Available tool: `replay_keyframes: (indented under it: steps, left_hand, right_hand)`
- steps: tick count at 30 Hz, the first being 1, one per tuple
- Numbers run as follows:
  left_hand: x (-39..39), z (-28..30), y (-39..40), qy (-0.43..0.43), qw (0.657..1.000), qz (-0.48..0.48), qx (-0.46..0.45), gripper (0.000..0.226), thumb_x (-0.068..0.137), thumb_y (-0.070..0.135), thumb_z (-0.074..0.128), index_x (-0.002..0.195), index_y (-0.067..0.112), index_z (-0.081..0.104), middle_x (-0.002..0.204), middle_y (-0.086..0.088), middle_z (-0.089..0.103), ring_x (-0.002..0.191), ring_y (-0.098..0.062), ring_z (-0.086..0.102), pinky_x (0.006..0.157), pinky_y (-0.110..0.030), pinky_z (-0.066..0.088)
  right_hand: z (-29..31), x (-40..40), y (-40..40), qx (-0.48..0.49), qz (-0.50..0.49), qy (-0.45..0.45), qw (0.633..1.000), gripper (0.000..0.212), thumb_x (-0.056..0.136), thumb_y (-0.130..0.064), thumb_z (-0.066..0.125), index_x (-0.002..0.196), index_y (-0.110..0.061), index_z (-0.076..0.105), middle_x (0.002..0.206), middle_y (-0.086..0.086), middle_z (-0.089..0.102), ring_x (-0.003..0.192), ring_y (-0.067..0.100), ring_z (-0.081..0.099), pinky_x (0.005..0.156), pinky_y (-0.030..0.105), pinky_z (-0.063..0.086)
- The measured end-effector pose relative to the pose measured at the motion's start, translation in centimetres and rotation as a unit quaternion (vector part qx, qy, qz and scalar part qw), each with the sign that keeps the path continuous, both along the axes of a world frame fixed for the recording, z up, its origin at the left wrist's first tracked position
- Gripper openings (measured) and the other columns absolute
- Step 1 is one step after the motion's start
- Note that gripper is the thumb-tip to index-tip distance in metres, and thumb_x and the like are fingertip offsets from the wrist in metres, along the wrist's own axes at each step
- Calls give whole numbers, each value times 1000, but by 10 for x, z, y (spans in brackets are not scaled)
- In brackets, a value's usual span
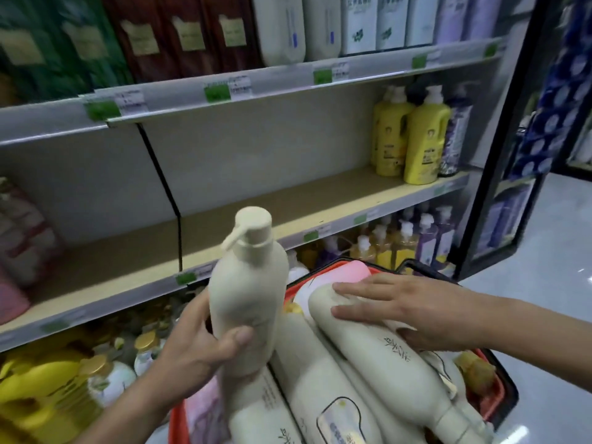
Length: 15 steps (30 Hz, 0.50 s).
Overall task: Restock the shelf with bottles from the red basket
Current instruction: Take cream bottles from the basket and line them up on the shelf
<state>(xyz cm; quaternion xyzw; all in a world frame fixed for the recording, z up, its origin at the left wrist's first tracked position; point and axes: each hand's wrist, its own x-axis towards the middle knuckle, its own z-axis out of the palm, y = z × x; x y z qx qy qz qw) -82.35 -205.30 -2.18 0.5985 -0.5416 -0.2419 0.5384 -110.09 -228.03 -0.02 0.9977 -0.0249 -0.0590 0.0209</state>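
My left hand [205,344] grips a cream pump bottle [248,293] upright, lifted above the red basket [490,402] and in front of the middle shelf [256,219]. That shelf is mostly bare wood, with yellow bottles [423,139] at its right end. My right hand [413,312] wraps over the bottom end of a second cream bottle [384,354] that lies slanted in the basket. Several more cream bottles lie beneath and beside it, and a pink bottle [352,272] sits at the basket's far end.
The upper shelf [288,78] carries dark boxes and white bottles. The lower shelf holds yellow jugs [38,395] and gold-capped bottles [147,344]. Pink packs [19,235] stand at the middle shelf's left. A black divider [166,193] splits the shelf. A dark display frame [499,155] stands to the right.
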Motion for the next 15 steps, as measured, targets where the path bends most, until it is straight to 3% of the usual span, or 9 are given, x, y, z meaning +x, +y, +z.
replay_keyframes:
  steps: [3, 5, 8, 11, 15]
  left_hand:
    - [0, -3, -2, 89, 995, 39, 37, 79, 62, 75, 82, 127, 34, 65, 123, -6, 70, 112, -29, 69, 82, -40, 61]
    - [-1, -3, -4, 100, 993, 54, 41, 82, 61, 75, 83, 128, 32, 64, 120, -5, 70, 111, -28, 69, 80, -37, 61]
    - [-2, 2, -7, 103, 993, 45, 37, 82, 66, 69, 84, 131, 25, 61, 120, -8, 69, 110, -29, 69, 81, -36, 60]
    - [-5, 4, -10, 123, 990, 63, 27, 77, 64, 71, 84, 127, 29, 64, 120, -8, 70, 111, -29, 69, 83, -37, 61]
    - [-6, 2, -19, 140, 986, 92, 20, 69, 65, 73, 79, 122, 34, 67, 121, -7, 71, 112, -29, 69, 84, -40, 61]
  right_hand:
    - [1, 9, 1, -49, 86, 2, 995, 107, 86, -11, 66, 155, -59, 0, 168, -24, -11, 156, 20, 11, 119, 38, 34]
    - [0, 14, -1, -32, 113, 16, 993, 116, 78, -12, 72, 155, -60, -1, 168, -21, -17, 158, 25, -5, 109, 35, 26]
    - [-3, 22, -1, -34, 159, 23, 986, 113, 71, -20, 73, 157, -49, 6, 169, -15, -17, 156, 27, -19, 119, 52, 16]
    - [-8, 25, -4, -72, 219, -5, 973, 107, 73, -42, 69, 162, -32, 11, 171, -7, 6, 158, 25, -10, 122, 55, 18]
    - [-20, 26, -8, -90, 245, -70, 963, 98, 71, -40, 79, 155, -29, 29, 155, 1, 36, 158, 30, 11, 118, 54, 33]
